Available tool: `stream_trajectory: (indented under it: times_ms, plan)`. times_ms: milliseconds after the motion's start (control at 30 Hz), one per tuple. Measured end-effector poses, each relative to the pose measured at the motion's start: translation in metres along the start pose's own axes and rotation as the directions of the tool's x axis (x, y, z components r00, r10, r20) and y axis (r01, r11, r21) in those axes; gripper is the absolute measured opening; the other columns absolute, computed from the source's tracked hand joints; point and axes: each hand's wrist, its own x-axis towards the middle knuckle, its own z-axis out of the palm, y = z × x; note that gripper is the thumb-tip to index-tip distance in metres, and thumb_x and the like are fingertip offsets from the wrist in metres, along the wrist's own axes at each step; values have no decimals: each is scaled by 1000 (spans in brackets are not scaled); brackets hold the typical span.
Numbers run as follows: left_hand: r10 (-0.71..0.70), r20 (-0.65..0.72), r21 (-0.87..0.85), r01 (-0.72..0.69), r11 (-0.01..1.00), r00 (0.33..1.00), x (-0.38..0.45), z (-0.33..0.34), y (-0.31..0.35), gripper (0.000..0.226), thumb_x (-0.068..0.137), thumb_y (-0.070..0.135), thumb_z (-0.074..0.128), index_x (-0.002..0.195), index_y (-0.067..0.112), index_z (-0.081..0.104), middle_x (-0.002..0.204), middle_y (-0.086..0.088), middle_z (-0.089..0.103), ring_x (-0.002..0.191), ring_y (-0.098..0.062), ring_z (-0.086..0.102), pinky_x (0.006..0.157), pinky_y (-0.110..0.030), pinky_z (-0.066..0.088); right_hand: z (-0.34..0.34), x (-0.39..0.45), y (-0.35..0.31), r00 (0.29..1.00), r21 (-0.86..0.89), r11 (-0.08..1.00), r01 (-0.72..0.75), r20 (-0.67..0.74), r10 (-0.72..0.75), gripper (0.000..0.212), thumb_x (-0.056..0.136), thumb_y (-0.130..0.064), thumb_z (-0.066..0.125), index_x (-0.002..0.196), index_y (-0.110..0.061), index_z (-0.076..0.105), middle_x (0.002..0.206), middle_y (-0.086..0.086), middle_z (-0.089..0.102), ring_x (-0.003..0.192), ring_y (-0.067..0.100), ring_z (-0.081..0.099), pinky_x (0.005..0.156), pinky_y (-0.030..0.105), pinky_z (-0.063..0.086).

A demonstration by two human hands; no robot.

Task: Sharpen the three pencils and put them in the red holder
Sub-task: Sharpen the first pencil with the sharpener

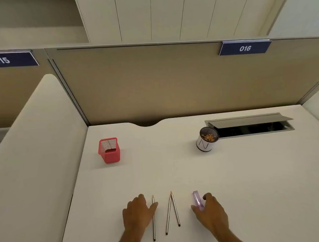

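Three thin pencils lie near the desk's front edge, tips pointing away from me. My left hand (137, 212) rests on the desk, and its thumb touches the left pencil (153, 224) without closing round it. The middle pencil (168, 216) and the right pencil (175, 211) meet at their tips in a narrow upside-down V. My right hand (212, 212) holds a pale purple sharpener (197, 200) between thumb and fingers, on or just above the desk. The red mesh holder (109, 151) stands upright at the far left and looks empty.
A round mesh cup (207, 141) with a white wrap holds pencil shavings at the far right. Behind it a cable hatch (247, 124) stands open in the desk (176, 166). A beige partition (153, 84) closes off the back, and a curved white side panel (36, 145) rises on the left.
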Motion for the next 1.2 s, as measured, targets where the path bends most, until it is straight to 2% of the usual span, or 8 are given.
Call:
stream_trajectory:
  times_ms: [167,433,533,667,833,1000,1100,1200]
  plan:
    - [-27,62,-36,30,999,998,9,8,3,47,80,67,49,99,24,53,100,8,64,99,-16,60,84,-32,46,4,8,-1,999,21,1000,-13,39,12,25,80,-44,60,94,-27,47,92,-8,60,80,16,61,68,30,52]
    - [15,80,-81,-9,997,997,19,15,4,29,86,52,54,98,25,52,104,7,63,100,-16,60,85,-30,46,7,16,-5,1000,96,995,-5,20,3,25,82,-41,62,101,-28,53,93,-11,63,79,14,62,63,26,45]
    - [7,75,-111,1,994,997,19,17,6,23,90,46,53,99,24,55,104,6,64,100,-16,60,85,-31,47,5,17,-11,1000,195,981,0,-3,0,27,80,-38,66,101,-28,54,86,-11,64,74,11,62,61,24,41]
    - [10,80,-102,-2,995,997,19,17,9,21,92,39,49,101,23,58,106,6,66,101,-17,61,87,-32,48,2,17,-22,999,375,927,25,-43,-10,21,73,-28,76,85,-26,59,74,-10,67,65,4,63,56,19,45]
    - [93,87,-15,-92,996,992,15,15,11,22,92,37,43,103,21,55,104,4,67,99,-18,61,85,-33,47,-2,17,-41,996,562,823,77,-80,-39,21,73,-19,81,92,-22,71,88,-6,71,76,10,67,64,16,47]
    - [158,-21,-401,-153,903,987,12,12,11,7,96,24,44,99,19,39,76,2,61,63,-16,53,61,-32,44,-13,15,-61,994,677,728,106,-84,-66,29,71,-14,83,97,-22,71,92,-10,73,84,6,68,72,17,49]
    - [169,-180,-603,-245,760,969,11,0,18,18,97,13,46,109,26,43,75,5,62,63,-12,59,64,-32,51,-21,14,-71,995,738,667,102,-61,-85,33,68,-13,87,96,-21,73,88,-8,76,83,11,71,79,26,54]
    - [226,-333,-637,-395,661,915,11,-14,27,34,96,1,44,101,33,53,85,8,66,72,-6,61,69,-22,51,-27,11,-80,986,757,640,134,-35,-165,28,70,-17,85,94,-25,74,85,-12,78,81,10,70,80,24,52]
